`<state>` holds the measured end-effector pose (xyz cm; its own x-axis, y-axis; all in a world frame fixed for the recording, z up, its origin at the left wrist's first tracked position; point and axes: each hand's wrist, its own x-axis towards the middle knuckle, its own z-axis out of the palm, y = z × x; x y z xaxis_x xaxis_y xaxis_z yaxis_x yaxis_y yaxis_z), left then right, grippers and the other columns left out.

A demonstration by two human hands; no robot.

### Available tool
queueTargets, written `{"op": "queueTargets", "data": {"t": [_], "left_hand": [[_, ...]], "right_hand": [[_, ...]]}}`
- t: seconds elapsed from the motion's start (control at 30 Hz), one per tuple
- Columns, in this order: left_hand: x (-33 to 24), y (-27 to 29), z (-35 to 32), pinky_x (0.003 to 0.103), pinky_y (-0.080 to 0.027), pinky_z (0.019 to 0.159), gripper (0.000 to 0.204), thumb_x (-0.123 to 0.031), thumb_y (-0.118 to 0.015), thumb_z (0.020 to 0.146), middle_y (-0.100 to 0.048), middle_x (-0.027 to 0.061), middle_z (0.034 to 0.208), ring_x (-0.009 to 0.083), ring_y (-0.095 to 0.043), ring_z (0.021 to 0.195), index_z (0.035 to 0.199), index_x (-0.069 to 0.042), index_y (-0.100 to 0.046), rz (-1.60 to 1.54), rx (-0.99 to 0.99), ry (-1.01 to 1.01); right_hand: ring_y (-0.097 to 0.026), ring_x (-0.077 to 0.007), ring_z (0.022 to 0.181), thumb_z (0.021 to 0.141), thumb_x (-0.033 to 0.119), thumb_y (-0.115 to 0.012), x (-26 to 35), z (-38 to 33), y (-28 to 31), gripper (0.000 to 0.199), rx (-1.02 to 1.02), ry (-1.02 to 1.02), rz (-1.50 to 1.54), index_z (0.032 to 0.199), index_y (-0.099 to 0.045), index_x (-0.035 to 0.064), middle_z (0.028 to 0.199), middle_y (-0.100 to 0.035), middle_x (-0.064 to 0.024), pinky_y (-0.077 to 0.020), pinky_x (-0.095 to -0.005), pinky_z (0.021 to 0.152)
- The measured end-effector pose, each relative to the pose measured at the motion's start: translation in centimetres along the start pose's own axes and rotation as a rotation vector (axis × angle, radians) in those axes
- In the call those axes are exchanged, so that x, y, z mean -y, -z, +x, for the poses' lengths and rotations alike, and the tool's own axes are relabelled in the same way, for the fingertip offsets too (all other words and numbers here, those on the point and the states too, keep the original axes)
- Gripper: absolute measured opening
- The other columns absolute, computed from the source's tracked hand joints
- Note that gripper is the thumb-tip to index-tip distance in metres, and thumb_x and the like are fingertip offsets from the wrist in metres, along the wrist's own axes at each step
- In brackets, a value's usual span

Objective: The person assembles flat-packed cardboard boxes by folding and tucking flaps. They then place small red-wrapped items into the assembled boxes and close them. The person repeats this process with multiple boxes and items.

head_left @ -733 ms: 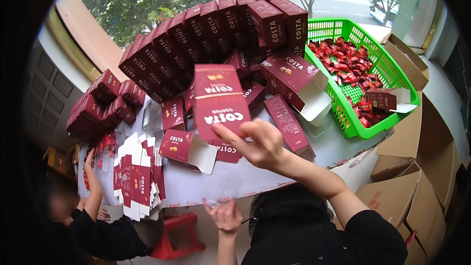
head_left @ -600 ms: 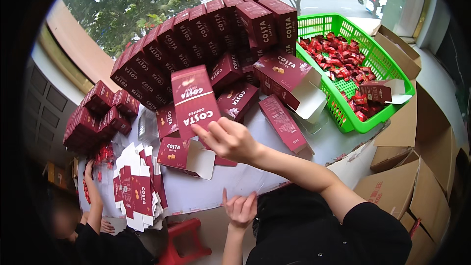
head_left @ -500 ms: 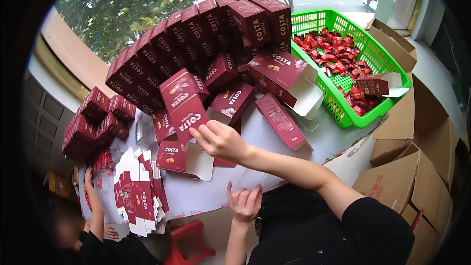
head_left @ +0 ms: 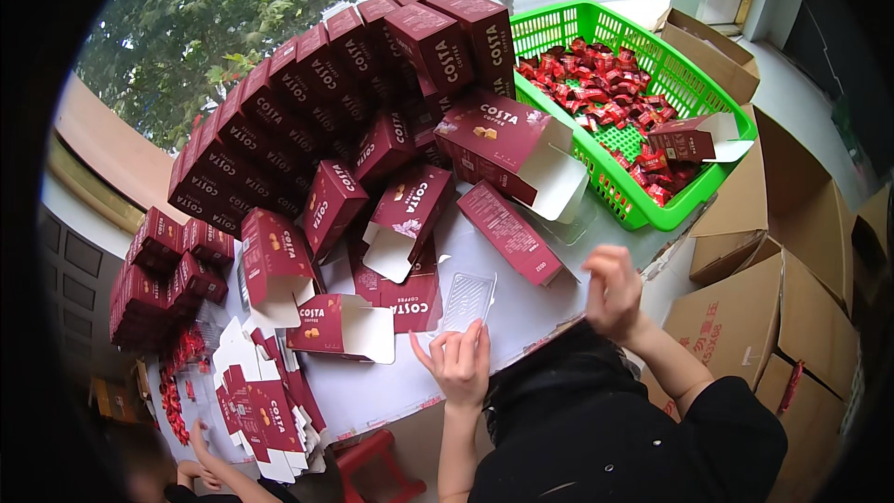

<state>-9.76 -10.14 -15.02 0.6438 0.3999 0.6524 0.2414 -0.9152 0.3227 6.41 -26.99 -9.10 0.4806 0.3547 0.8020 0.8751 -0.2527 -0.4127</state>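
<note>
My left hand (head_left: 456,365) is at the table's front edge, thumb and fingers around the near end of a clear plastic tray (head_left: 471,298). How firmly it grips cannot be made out. Off to the right, my right hand (head_left: 615,296) is raised near the front edge, fingers loosely bent, thumb apart, nothing visible in it. Nearest to it lies a long maroon carton (head_left: 510,231). Beyond the tray, a maroon box (head_left: 333,209) leans against others. Boxes with open white flaps (head_left: 410,214), (head_left: 277,256), (head_left: 326,320) surround it.
Maroon boxes (head_left: 279,112) are stacked along the window. A green basket (head_left: 684,210) of red packets stands back right. Flattened cartons (head_left: 265,405) lie front left, beside another person's arm (head_left: 223,466). Brown cardboard boxes (head_left: 726,335) stand right; a red stool (head_left: 377,470) is below.
My right hand has let go of the maroon box and swung right, back toward me. The tray now shows at my left hand. The whole view has shifted somewhat.
</note>
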Motion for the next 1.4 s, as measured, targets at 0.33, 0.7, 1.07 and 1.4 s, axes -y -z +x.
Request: {"op": "queueTargets", "data": {"t": [0.33, 0.7, 1.07, 1.4], "left_hand": [[-2.1, -2.5, 2.2, 0.069, -0.017, 0.11, 0.059, -0.006, -0.065, 0.08, -0.041, -0.0017, 0.072, 0.0157, -0.05, 0.078, 0.133, -0.029, -0.061, 0.066, 0.166, -0.106], [-1.9, -2.4, 2.0, 0.053, -0.029, 0.106, 0.039, -0.015, -0.074, 0.076, -0.048, -0.004, 0.068, 0.0139, -0.051, 0.073, 0.115, -0.022, -0.072, 0.25, -0.079, 0.041], [-1.0, -1.1, 1.6, 0.047, -0.031, 0.098, 0.04, -0.028, -0.075, 0.073, -0.055, -0.0045, 0.071, 0.0158, -0.053, 0.079, 0.11, -0.012, -0.068, 0.241, -0.093, 0.178], [-0.3, -0.4, 0.9, 0.061, -0.013, 0.114, 0.048, -0.03, -0.063, 0.075, -0.063, 0.0042, 0.094, 0.024, -0.06, 0.099, 0.114, -0.003, -0.061, 0.089, -0.059, 0.038]], "right_hand": [[-0.054, -0.0254, 0.085, 0.08, 0.004, -0.07, -2.9, 0.1, 0.2, 0.019, 0.176, -0.061, -0.366, 0.098, -0.069, 0.0087, 0.092, -0.059, -0.0056, -0.0483, -0.0359, 0.072], [-0.048, -0.0178, 0.075, 0.084, 0.005, -0.063, 1.9, -1.6, 6.6, 0.02, -0.171, 0.361, -0.135, 0.102, -0.06, 0.0122, 0.089, -0.053, -0.0009, -0.0398, -0.03, 0.066], [-0.06, -0.0141, 0.066, 0.076, 0.011, -0.072, 0.7, -4.0, -3.6, 0.035, 0.317, 0.432, 0.07, 0.11, -0.069, 0.0009, 0.109, -0.067, -0.0083, -0.0514, -0.0267, 0.057], [-0.067, -0.0218, 0.083, 0.072, -0.009, -0.066, -0.4, 3.3, 4.4, 0.031, 0.008, 0.258, 0.119, 0.102, -0.068, 0.0002, 0.104, -0.063, -0.0158, -0.0577, -0.0291, 0.063]]}}
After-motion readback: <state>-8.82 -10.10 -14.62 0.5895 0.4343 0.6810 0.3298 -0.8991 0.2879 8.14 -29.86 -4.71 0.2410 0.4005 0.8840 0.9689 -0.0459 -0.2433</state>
